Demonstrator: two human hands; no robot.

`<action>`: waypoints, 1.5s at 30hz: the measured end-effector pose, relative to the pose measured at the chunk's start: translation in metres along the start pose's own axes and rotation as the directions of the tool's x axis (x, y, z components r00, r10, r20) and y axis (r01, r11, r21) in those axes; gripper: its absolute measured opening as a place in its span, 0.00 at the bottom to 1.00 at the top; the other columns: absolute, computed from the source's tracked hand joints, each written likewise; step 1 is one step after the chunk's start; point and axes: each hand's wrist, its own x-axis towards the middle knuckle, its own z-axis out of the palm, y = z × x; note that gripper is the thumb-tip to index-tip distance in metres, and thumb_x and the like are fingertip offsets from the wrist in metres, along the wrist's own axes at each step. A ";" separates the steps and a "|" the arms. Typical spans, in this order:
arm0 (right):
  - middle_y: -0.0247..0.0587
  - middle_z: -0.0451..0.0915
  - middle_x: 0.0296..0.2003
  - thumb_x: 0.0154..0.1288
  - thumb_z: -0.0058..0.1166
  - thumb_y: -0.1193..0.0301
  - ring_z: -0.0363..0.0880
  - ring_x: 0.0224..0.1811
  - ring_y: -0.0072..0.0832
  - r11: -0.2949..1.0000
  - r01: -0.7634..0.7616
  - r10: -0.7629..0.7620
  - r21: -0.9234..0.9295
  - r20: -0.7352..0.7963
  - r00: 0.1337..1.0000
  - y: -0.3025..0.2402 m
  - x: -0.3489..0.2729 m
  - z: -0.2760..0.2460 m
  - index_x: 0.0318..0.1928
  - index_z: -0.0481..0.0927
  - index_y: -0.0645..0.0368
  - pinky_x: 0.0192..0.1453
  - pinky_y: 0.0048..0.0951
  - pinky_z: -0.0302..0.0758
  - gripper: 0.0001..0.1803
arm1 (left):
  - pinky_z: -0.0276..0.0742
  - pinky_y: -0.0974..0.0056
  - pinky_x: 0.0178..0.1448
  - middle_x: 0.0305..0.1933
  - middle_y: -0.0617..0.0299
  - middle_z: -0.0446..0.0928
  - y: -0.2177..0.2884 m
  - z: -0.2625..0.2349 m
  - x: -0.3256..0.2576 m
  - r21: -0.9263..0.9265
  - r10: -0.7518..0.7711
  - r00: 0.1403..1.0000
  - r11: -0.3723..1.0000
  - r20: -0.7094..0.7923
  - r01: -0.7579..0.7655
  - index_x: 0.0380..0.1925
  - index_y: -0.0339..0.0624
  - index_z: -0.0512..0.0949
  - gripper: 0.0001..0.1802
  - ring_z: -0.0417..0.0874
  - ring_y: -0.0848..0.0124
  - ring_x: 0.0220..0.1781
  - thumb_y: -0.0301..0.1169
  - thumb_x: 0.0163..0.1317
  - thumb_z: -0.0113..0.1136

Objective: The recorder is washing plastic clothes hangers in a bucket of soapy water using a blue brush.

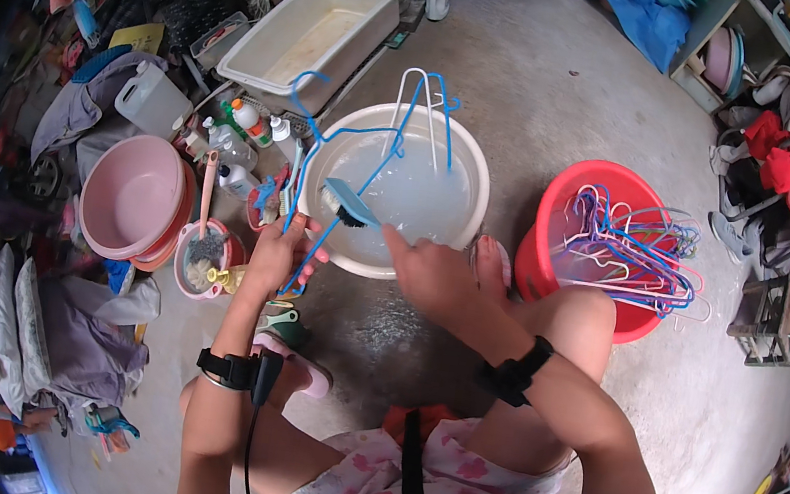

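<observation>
Left hand: the left hand [275, 255] is closed around a thin blue wire clothes hanger [359, 156], which rises over the basin.
Right hand: the right hand [427, 274] holds a blue scrubbing brush [348, 204] against the hanger.
Basin: the round cream plastic basin of cloudy water [472, 193] lies just beyond both hands.
Bucket: the red plastic bucket of coloured hangers [563, 198] stands right of it.
</observation>
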 end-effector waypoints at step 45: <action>0.54 0.80 0.29 0.58 0.44 0.72 0.81 0.34 0.46 0.954 -0.300 0.299 0.012 -0.129 0.946 0.069 0.049 0.032 0.34 0.77 0.60 0.39 0.44 0.77 0.09 | 0.81 0.66 0.30 0.29 0.52 0.79 0.001 -0.012 0.004 -0.081 0.295 0.931 0.945 -0.215 -0.318 0.43 0.36 0.69 0.21 0.84 0.65 0.28 0.45 0.71 0.38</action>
